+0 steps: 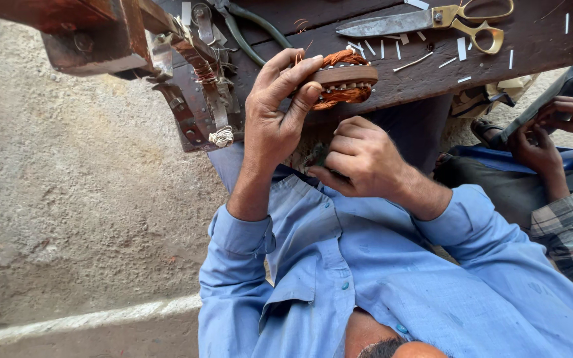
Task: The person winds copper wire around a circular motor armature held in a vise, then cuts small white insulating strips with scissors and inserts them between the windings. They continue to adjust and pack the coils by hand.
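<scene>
Presently the left hand (276,113) grips the copper-wound stator (341,78) with curled fingers, while the right hand (359,159) is clenched nearby.

Left hand (276,113) reaches forward, wrist straight, fingers (300,69) curled over the top and thumb pressed beneath, pinching at the fingertips; right hand (359,159) sits nearer the body, just below that pinch, fingers folded into a loose fist, wrist bent inward; both forearms bare below blue cuffs.

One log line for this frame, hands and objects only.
left hand: grips copper-wound coil | right hand: fisted below coil | scissors: on bench
</scene>
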A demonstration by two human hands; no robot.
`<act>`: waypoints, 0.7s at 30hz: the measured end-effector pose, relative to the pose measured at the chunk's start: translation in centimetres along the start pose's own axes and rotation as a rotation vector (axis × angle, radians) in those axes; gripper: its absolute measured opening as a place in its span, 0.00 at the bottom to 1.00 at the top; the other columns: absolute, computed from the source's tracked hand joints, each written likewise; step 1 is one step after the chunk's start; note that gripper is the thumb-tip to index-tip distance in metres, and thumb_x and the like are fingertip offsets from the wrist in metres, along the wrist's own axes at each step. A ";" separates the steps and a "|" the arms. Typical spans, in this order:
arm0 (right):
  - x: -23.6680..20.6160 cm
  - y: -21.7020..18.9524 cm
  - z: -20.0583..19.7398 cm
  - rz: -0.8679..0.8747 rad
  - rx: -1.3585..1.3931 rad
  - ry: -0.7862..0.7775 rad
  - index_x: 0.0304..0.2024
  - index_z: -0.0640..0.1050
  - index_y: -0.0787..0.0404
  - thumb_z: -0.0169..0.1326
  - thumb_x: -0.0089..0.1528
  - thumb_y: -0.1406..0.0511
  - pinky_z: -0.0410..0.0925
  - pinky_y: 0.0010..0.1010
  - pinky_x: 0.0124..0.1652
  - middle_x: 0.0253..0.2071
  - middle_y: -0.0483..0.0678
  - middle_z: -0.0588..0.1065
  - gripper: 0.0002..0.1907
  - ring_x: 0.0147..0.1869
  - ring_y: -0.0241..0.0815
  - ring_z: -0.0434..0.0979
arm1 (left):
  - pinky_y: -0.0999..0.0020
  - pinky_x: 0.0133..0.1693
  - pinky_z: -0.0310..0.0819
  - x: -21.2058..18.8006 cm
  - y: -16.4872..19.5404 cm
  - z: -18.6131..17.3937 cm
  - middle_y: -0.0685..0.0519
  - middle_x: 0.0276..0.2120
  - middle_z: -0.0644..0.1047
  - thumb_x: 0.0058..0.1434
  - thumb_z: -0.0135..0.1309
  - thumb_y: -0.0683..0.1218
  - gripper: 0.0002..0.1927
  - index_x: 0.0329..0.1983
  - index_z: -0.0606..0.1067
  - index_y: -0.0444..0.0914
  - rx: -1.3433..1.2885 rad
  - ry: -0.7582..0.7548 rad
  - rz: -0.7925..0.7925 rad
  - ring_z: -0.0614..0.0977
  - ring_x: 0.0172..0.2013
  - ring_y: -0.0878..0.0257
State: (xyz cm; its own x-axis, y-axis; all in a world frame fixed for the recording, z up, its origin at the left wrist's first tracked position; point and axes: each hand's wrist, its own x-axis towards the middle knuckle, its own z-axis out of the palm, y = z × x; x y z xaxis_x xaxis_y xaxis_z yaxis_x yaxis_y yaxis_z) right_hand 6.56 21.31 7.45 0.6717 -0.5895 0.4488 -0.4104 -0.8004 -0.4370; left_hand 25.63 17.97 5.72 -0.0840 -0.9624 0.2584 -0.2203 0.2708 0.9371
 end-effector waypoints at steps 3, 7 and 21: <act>-1.7 0.4 1.0 0.026 -0.010 0.020 0.20 0.76 0.60 0.67 0.58 0.61 0.72 0.43 0.51 0.24 0.47 0.73 0.17 0.34 0.46 0.76 | 0.65 0.62 0.77 0.0 -0.1 0.1 0.48 0.62 0.75 0.71 0.61 0.51 0.17 0.61 0.79 0.46 0.014 -0.005 -0.001 0.80 0.61 0.57; -4.2 2.1 3.0 0.312 0.418 0.087 0.19 0.73 0.62 0.66 0.59 0.62 0.73 0.37 0.49 0.20 0.47 0.70 0.19 0.28 0.42 0.73 | 0.65 0.61 0.78 0.0 -0.4 0.6 0.49 0.61 0.76 0.72 0.60 0.52 0.17 0.61 0.79 0.45 0.010 0.035 0.017 0.80 0.60 0.58; -4.2 5.3 -0.3 0.354 0.141 0.614 0.51 0.79 0.66 0.63 0.71 0.64 0.72 0.30 0.39 0.44 0.53 0.76 0.12 0.42 0.39 0.75 | 0.67 0.61 0.79 1.0 -2.1 0.0 0.49 0.59 0.78 0.76 0.56 0.53 0.18 0.64 0.77 0.42 -0.044 0.124 0.009 0.81 0.59 0.60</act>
State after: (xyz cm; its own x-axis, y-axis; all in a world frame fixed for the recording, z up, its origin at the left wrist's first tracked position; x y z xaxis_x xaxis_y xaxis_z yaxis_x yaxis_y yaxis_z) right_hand 1.39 19.50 3.44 0.0286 -0.7993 0.6003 -0.4280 -0.5525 -0.7152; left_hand 26.05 16.45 3.98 0.0354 -0.9560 0.2912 -0.1768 0.2808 0.9434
